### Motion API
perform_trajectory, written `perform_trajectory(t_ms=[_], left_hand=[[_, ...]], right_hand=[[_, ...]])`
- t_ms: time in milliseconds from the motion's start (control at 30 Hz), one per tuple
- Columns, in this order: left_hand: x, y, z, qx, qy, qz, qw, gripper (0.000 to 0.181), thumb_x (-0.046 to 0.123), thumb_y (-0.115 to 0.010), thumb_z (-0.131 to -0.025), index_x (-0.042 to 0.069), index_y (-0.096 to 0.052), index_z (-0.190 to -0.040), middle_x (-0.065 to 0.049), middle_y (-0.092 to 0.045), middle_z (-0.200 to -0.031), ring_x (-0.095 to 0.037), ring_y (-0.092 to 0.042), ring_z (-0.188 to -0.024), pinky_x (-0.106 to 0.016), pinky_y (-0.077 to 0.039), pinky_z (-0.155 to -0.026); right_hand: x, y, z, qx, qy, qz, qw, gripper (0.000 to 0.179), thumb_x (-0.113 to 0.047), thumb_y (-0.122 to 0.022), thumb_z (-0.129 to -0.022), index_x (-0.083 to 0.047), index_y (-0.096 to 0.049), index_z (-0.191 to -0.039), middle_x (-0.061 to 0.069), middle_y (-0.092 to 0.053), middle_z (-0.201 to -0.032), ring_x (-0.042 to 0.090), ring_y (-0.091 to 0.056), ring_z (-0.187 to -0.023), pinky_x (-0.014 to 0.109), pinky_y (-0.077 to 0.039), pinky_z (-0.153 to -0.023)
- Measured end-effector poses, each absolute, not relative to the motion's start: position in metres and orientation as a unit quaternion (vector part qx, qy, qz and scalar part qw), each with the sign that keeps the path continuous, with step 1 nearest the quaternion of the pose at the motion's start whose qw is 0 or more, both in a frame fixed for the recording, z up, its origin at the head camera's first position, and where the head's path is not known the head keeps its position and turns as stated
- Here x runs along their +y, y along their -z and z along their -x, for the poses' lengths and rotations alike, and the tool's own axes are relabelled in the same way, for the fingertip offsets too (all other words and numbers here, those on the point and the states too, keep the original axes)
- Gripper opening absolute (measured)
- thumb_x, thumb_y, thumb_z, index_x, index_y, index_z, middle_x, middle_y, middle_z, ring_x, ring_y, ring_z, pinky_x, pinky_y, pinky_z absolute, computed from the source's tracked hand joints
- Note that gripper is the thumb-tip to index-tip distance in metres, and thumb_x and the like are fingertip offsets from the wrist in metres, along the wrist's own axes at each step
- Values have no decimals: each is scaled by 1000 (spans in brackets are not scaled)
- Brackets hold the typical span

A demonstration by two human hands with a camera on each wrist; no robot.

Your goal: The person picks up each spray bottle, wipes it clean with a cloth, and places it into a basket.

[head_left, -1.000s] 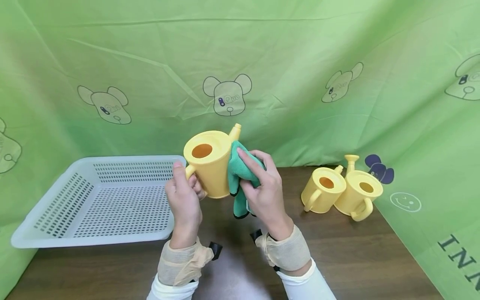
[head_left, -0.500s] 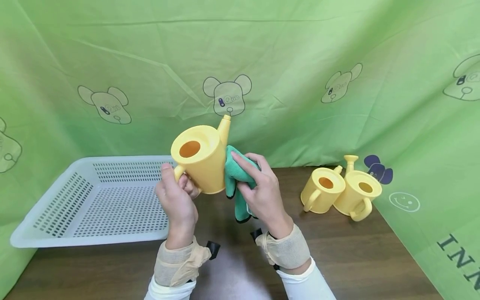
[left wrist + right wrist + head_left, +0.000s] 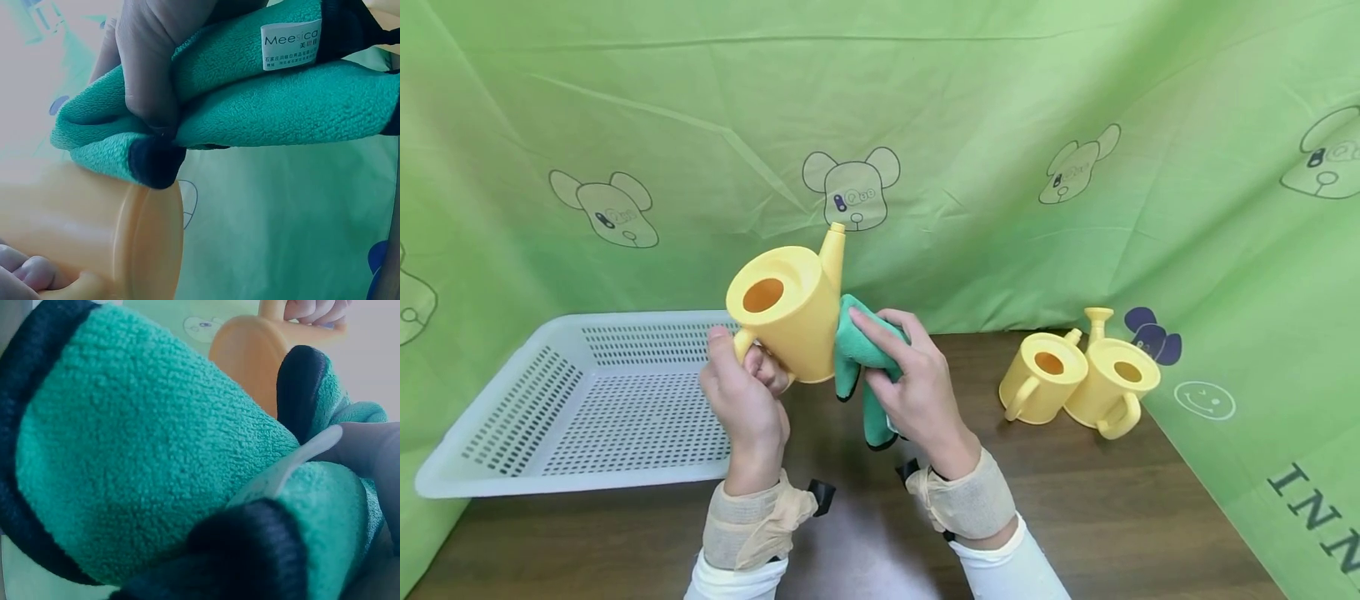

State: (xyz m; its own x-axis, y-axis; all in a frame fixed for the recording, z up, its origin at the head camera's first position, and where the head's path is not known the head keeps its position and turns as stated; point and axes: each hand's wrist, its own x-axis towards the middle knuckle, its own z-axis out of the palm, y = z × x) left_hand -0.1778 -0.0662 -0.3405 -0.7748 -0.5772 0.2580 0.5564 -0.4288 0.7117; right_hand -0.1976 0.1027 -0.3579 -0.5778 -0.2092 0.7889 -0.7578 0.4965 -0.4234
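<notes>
A yellow watering can [image 3: 801,333] hangs tilted above the table, its spout pointing up and away. My left hand [image 3: 747,404] grips it by the handle, fingers curled round. On the can's right side lies a folded green towel [image 3: 861,346] with dark edging, which my right hand [image 3: 917,383] pinches between thumb and fingers. The left wrist view shows the towel [image 3: 250,112], with a white label, right against the can [image 3: 81,219] near its base. Towel [image 3: 137,444] fills most of the right wrist view, with part of the can [image 3: 250,356] behind.
A white perforated plastic basket [image 3: 580,481] stands on the left of the wooden table [image 3: 1075,517]. Two more yellow watering cans [image 3: 1037,392] stand side by side at the right. A green printed curtain [image 3: 955,83] closes off the back and sides.
The watering can has moved left and slightly up, tilting more. Both hands have shifted left with it, the towel staying at the can's right side.
</notes>
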Motion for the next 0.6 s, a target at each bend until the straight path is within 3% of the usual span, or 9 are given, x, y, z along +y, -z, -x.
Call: perform_trajectory(t_ms=[233,600], left_hand=[[-69,343,177,-417,850,-8,323,59,34,-34,-111,16,-29,-55,7,-23,-48,-12,-10,-44,-27,-9,-43],[-66,341,175,-453,842,-10,291,59,34,-36,-111,15,-29,-56,6,-23,-47,-10,-15,-43,-27,-11,-43]], right_hand=[[98,359,194,-788,-396,-321,346,67,15,-64,-79,-19,-72,-136,14,-65,-127,27,-69,-108,40,-57,-78],[94,352,189,-753,-402,-357,379,59,14,-70,-79,-16,-74,-129,18,-66,-126,31,-68,-112,45,-60,-91]])
